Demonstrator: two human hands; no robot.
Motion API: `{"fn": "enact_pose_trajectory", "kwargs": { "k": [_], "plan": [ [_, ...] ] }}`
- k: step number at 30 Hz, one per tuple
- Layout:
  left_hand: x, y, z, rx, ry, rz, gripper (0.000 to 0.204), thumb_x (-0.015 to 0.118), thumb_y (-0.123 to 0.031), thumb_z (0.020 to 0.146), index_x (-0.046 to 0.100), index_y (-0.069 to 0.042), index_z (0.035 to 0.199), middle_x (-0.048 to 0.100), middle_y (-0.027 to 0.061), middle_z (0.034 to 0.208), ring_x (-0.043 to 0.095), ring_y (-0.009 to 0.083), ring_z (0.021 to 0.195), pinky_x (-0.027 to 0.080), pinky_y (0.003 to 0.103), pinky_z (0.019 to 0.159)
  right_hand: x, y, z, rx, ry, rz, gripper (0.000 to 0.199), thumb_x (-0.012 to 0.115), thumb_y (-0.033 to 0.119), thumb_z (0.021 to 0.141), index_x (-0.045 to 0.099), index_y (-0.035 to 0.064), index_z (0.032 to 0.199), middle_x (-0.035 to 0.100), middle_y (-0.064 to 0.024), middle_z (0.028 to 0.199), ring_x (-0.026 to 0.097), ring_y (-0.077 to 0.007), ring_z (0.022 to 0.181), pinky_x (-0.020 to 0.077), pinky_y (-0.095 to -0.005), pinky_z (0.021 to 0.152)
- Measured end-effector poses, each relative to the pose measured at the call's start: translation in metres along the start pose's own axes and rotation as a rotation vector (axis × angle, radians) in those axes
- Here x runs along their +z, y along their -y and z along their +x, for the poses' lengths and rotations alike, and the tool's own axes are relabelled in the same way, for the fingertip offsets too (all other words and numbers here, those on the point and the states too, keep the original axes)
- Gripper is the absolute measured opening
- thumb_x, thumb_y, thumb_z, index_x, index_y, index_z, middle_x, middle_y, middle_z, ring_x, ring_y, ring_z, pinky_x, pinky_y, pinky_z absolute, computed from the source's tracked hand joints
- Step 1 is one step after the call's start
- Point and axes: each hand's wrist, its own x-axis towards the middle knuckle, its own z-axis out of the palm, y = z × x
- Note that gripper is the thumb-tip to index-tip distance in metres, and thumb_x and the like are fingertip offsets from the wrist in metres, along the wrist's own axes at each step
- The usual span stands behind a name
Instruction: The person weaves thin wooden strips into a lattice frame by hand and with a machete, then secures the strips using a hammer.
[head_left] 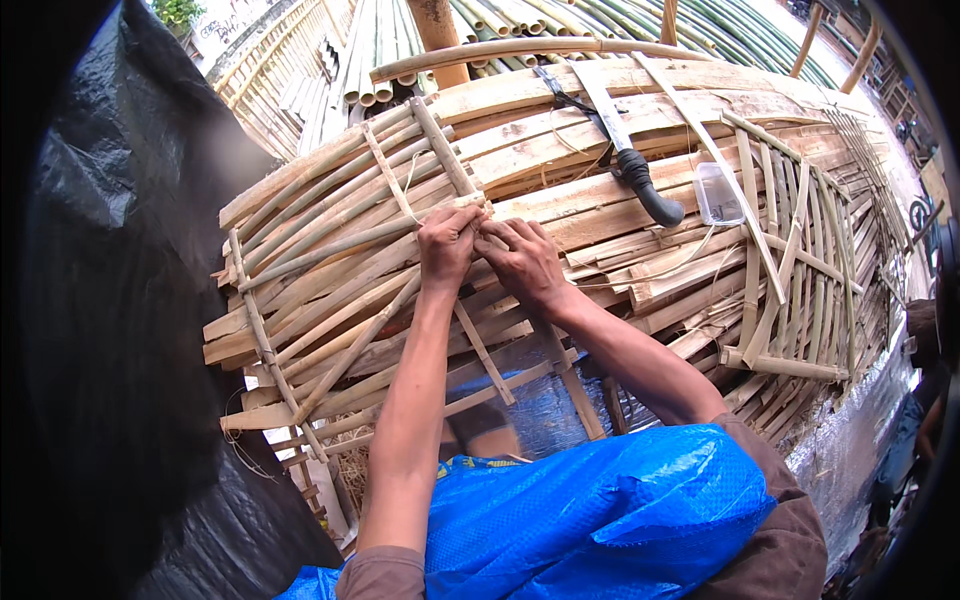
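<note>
A bamboo frame (440, 150) of slender poles and flat slats lies on the pile of split wood and bamboo in front of me. My left hand (450, 248) is closed, pinching at a joint of this frame. Close beside it my right hand (522, 262) bends its fingers onto the same joint, the two hands nearly touching. Whatever lies between the right fingertips is hidden. A thin pale strip (640, 285) runs out to the right from beside my right wrist. Farther up, a large knife (640, 185) with a black curved handle rests on the planks.
Right of the knife stands a clear plastic container (718, 195). A second bamboo frame (790, 355) leans across the wood at the right. Black sheeting (120, 300) hangs at the left; blue tarpaulin (600, 500) covers my lap. Long bamboo poles (375, 90) lie stacked behind.
</note>
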Motion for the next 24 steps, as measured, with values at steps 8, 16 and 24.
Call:
{"fn": "enact_pose_trajectory", "kwargs": {
  "k": [8, 16, 24],
  "plan": [
    [-0.003, -0.004, 0.002, -0.011, 0.015, 0.029, 0.012, 0.077, -0.01, 0.08, 0.075, -0.005, 0.091, 0.069, 0.0099, 0.077, 0.066, 0.025, 0.071, 0.051, 0.037, 0.068, -0.001, -0.004, 0.006, -0.016, 0.093, 0.078, 0.014, 0.061, 0.012, 0.078, 0.069, 0.0135, 0.089, 0.072, -0.0014, 0.087, 0.067, -0.0191, 0.081, 0.048, -0.0342, 0.077],
    [-0.002, -0.007, -0.003, -0.066, 0.043, 0.138, 0.014, 0.077, -0.013, 0.081, 0.077, -0.008, 0.094, 0.071, 0.0084, 0.083, 0.064, 0.026, 0.083, 0.052, 0.038, 0.074, -0.001, -0.016, 0.01, -0.098, 0.291, 0.034, 0.009, 0.061, 0.01, 0.077, 0.064, 0.0123, 0.085, 0.068, -0.0026, 0.081, 0.067, -0.0206, 0.073, 0.0461, -0.0365, 0.076],
    [-0.001, -0.005, -0.005, -0.144, -0.025, -0.017, 0.013, 0.078, -0.015, 0.082, 0.078, -0.008, 0.092, 0.073, 0.0079, 0.084, 0.071, 0.0227, 0.073, 0.054, 0.034, 0.066, 0.0, -0.004, 0.004, -0.086, 0.258, -0.084, 0.018, 0.06, 0.008, 0.078, 0.069, 0.0141, 0.093, 0.071, -0.0002, 0.089, 0.066, -0.0174, 0.077, 0.0417, -0.0413, 0.087]
  ]
}}
